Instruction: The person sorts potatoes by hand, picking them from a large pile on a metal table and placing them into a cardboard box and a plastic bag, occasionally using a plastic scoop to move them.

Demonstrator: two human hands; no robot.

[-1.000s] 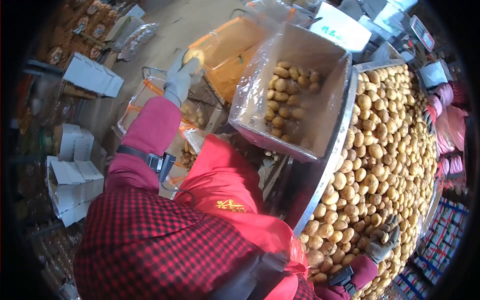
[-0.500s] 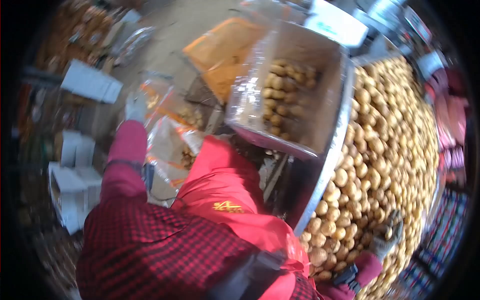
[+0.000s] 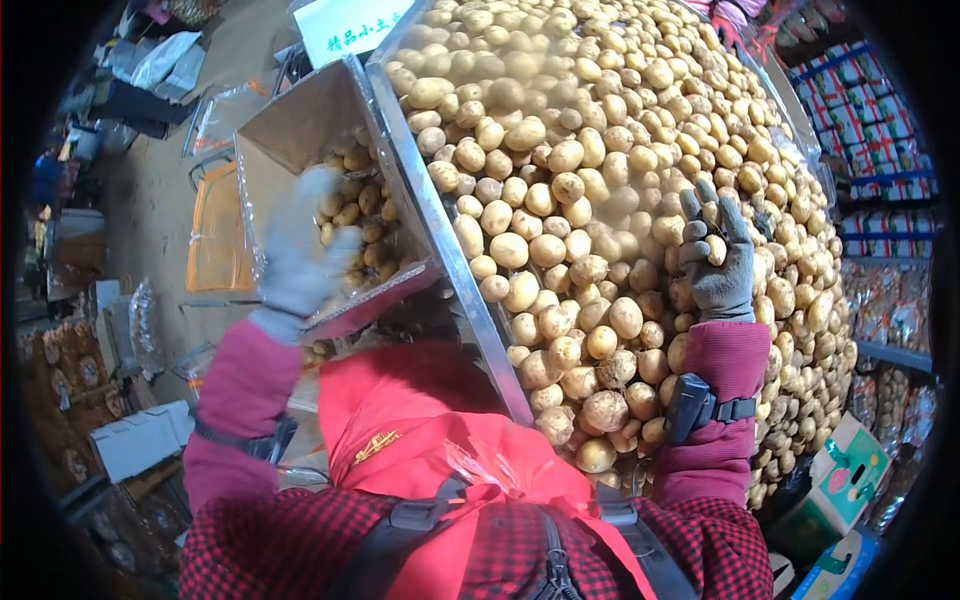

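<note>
A wide heap of small pale-brown potatoes fills the metal-edged bin on the right. My right hand, in a grey glove, lies over the heap with its fingers curled around a small potato. Over the near left side of a plastic-lined cardboard box, my left hand is blurred, its gloved fingers spread and nothing visible in them. Several more potatoes lie in that box, partly hidden behind the left hand.
A metal rim separates the box from the heap. A white sign stands at the box's far end. On the floor lies an orange mesh bag. A green carton sits lower right. Another person's pink sleeve shows at the far edge.
The view has swung round toward the heap. My left hand has moved from beside the plastic bags to the box. My right hand is farther forward over the heap, now with a potato visible in it.
</note>
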